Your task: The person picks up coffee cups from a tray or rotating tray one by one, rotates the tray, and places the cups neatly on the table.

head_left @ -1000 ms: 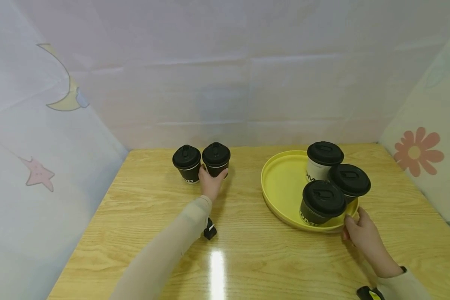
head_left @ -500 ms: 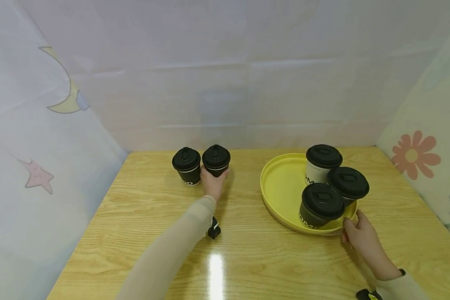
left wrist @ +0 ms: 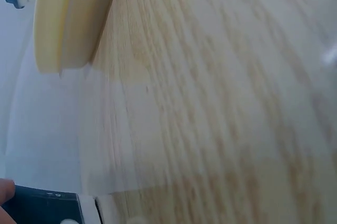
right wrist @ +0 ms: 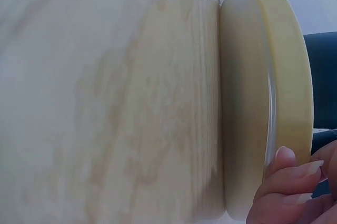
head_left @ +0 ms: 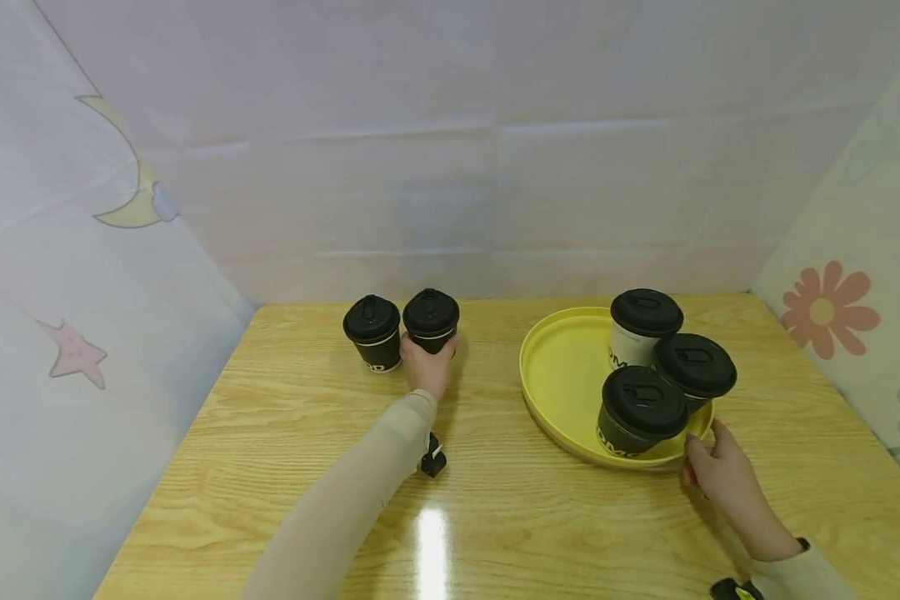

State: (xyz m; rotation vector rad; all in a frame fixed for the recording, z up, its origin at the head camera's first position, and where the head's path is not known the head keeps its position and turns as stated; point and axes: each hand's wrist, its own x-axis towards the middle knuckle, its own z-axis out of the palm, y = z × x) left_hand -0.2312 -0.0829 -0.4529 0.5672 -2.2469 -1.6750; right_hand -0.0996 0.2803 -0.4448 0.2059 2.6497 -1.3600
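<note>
Plainly upright, the held cup [head_left: 431,315] stands left of the yellow tray [head_left: 555,392], its long axis vertical and its black lid facing up; the raised tab on that lid runs from near to far. The left hand [head_left: 427,369] grips it from the near side, thumb on the side toward the tray and fingers on the other. The hand hides the cup's base, so I cannot tell whether it touches the wood. The right hand [head_left: 722,473] pinches the tray's near right rim, with fingers curled against the outer wall.

Farther left of the tray, just beside the held cup, is a second dark cup [head_left: 375,350], also upright with its tab running away from the person.

On the tray's right half, three lidded cups sit close together: a white cup [head_left: 630,343] at the back, a dark cup [head_left: 697,367] at the right and another, the front cup [head_left: 630,427], nearest the person. Their lid tabs run crosswise.

Beneath the tray is a wood-grain table [head_left: 292,450]. Beyond it hangs a pale cloth [head_left: 450,150], with a printed moon [head_left: 147,202] far left of the tray and a red flower [head_left: 840,317] to its right.
</note>
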